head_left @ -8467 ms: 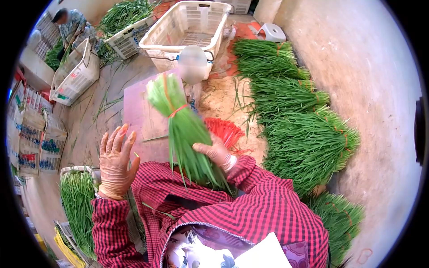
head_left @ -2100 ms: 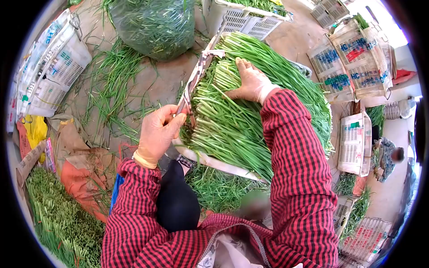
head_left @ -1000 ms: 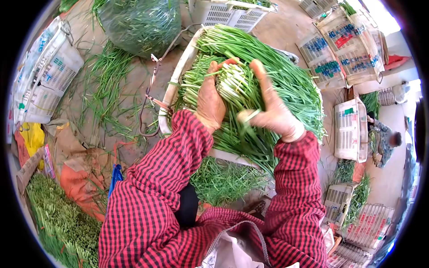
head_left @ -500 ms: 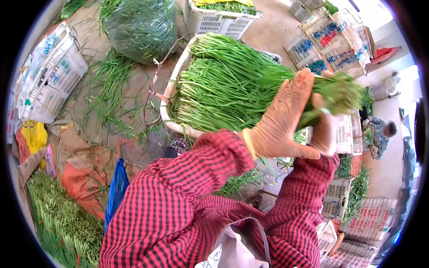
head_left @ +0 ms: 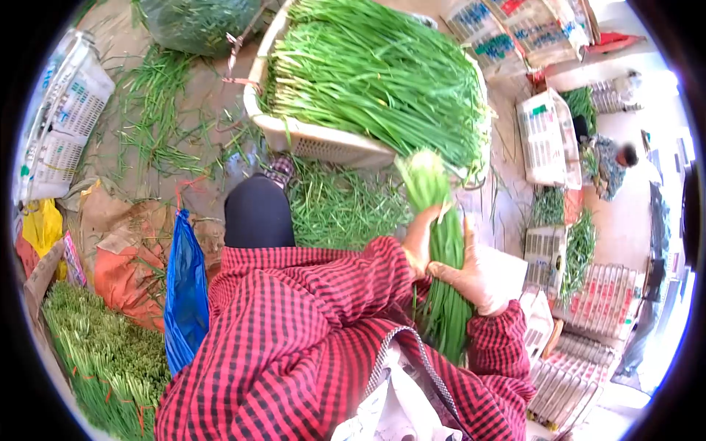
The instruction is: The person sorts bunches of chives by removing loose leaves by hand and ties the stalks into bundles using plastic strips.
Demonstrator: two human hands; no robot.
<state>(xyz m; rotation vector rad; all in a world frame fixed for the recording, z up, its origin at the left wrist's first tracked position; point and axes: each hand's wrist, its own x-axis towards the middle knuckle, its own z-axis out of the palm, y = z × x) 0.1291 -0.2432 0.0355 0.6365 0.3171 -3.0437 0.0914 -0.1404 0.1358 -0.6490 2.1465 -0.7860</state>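
Observation:
Both hands hold a bundle of garlic chives (head_left: 443, 246) in front of my body, pale stem ends pointing away from me and green leaves hanging down over my lap. My left hand (head_left: 418, 241), in a pale glove, is closed around its left side. From the right, my gloved right hand (head_left: 482, 281) grips the bundle with its thumb across the front. Just beyond them, a white crate (head_left: 323, 143) is heaped with more garlic chives (head_left: 375, 81), laid with stems to the left. The bundle's top lies close to the crate's near edge.
Loose chive leaves (head_left: 346, 209) litter the floor below the crate. A blue plastic bag (head_left: 187, 294) hangs at the left, near stacked chive bundles (head_left: 103, 345). White crates (head_left: 62, 140) stand at far left, others (head_left: 544, 140) at right. A person (head_left: 614, 165) is farther right.
My hands have come back from above the crate's right end towards my body. The chive bundle has swung from pointing right to pointing away from me. The view has shifted, and my knee now shows.

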